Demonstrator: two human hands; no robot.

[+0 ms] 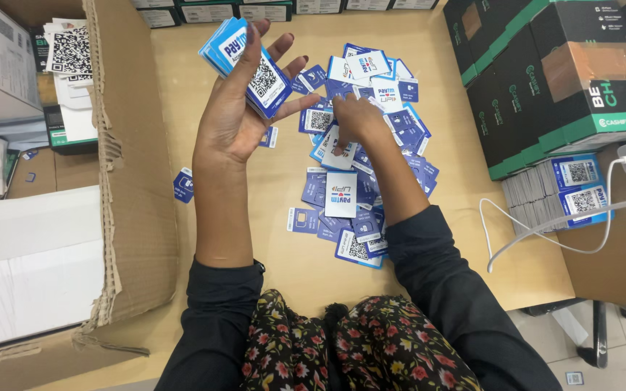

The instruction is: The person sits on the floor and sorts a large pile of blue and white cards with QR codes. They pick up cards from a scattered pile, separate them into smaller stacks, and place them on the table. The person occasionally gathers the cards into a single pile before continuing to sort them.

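**Gathering loose cards into 1 stack**

The person's left hand [244, 101] is raised above the wooden table [465, 239], palm up, fingers and thumb closed around a stack of blue-and-white cards [244, 61] with square code patterns. The right hand [356, 118] is down on the scattered pile of cards [353, 174] in the middle of the table, fingers curled onto 1 card at the top of the heap; whether it is already pinched cannot be told.

To do this well, each card would best be lifted singly by an edge, turned to face the same way as the held stack, and squared against it so the stack does not fan out.

An open cardboard box [132, 166] stands to the left, dark boxes with green bands [545, 80] to the right, beside another neat card stack [556, 195] and a white cable [545, 232].
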